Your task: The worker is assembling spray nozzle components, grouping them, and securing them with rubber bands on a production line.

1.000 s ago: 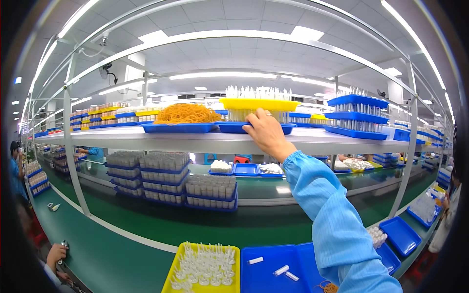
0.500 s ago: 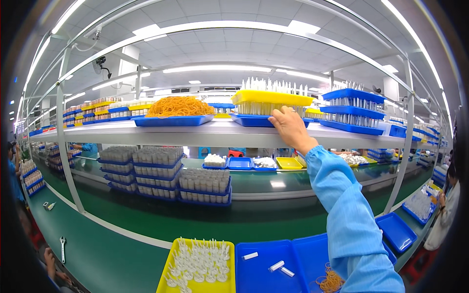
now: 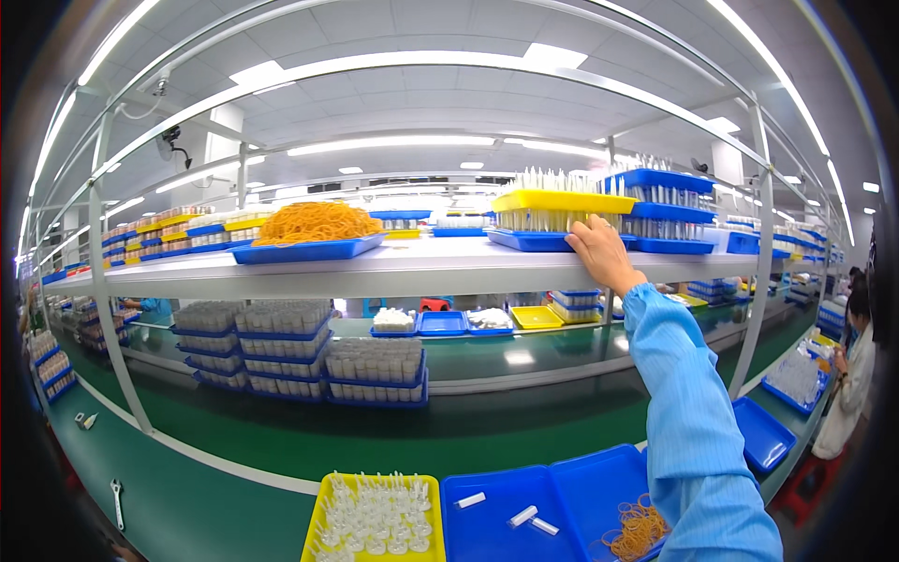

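My right hand [image 3: 602, 251], in a light blue sleeve, reaches up to the raised white shelf. Its fingers are curled on the front edge of a blue tray [image 3: 532, 241] near its right corner. Clear tubes stand in that tray. On top of them rests a yellow tray [image 3: 552, 200] full of upright white pointed pieces. Right beside this pair is a stack of blue trays [image 3: 667, 212] with similar clear and white pieces; whether they touch is hard to see. My left hand is out of view.
Orange rubber bands [image 3: 320, 225] are heaped in a blue tray on the shelf. Below, a yellow tray [image 3: 433, 536] of clear parts adjoins blue trays [image 3: 482, 534]. Stacked trays of white cups [image 3: 281, 328] stand beyond. A wrench [image 3: 117, 504] lies left; a person [image 3: 852, 375] is at right.
The blue tray with the yellow tray on it has slid right along the shelf, up beside the blue stack, my right hand moving with it. The whole view has shifted slightly.
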`<state>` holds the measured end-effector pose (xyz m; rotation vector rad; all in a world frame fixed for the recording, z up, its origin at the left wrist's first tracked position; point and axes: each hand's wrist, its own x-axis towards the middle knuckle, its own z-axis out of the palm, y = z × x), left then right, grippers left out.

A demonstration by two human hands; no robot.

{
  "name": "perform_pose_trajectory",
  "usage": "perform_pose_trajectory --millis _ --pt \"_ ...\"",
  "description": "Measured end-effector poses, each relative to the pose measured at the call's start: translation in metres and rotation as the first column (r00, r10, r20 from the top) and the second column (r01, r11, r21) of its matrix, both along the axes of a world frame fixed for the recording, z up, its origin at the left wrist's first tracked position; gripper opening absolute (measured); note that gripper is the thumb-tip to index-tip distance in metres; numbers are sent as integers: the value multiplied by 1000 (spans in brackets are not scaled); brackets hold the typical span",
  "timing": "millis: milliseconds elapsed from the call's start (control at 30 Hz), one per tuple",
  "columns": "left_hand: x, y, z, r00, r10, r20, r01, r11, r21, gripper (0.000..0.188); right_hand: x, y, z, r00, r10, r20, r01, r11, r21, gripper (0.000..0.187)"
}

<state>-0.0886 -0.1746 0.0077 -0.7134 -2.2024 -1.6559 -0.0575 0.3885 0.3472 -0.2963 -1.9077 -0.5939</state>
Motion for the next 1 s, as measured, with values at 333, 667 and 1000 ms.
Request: perform_pose_trajectory --millis 333,667,1000 --pt "-50 56 82 899 -292 -326 263 956 -130 8 30 6 -13 998 -5 -57 8 999 46 23" --pt "-277 121 321 218 63 -974 -493 868 -54 81 176 -125 -170 944 257 207 -278 957 81 24" --pt "-431 142 346 392 54 -918 -699 667 -259 82 302 -112 -208 982 87 166 -40 962 -270 34"
